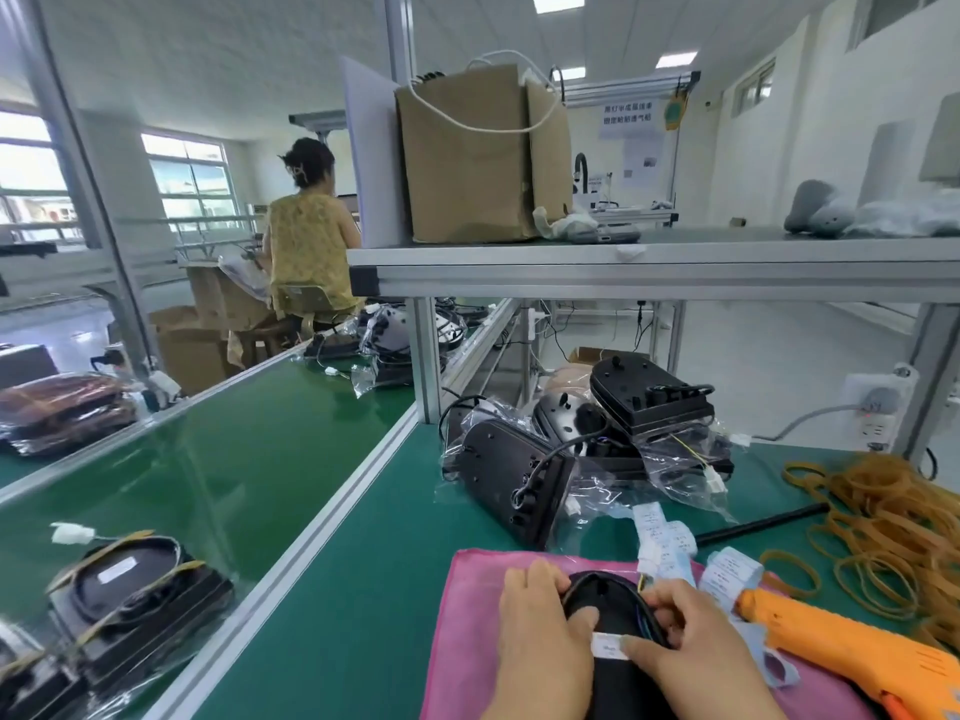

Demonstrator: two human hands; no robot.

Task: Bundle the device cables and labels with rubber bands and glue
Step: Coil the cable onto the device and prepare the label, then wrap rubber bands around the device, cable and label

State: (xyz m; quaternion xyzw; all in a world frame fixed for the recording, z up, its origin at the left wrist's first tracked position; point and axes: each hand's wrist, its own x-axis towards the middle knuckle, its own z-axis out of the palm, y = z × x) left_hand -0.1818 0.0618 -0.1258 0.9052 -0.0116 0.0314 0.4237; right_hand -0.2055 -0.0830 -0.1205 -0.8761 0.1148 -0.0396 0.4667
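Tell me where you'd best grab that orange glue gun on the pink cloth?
Grip the thick rear body of the glue gun, coming from the right. It lies on the pink cloth with the nozzle aimed left toward the labels and the right hand, so the back end is likely the safe, free part.

Left grip [545, 621] palm down, fingers curled, right grip [691, 636] close beside, thumb pinching inward
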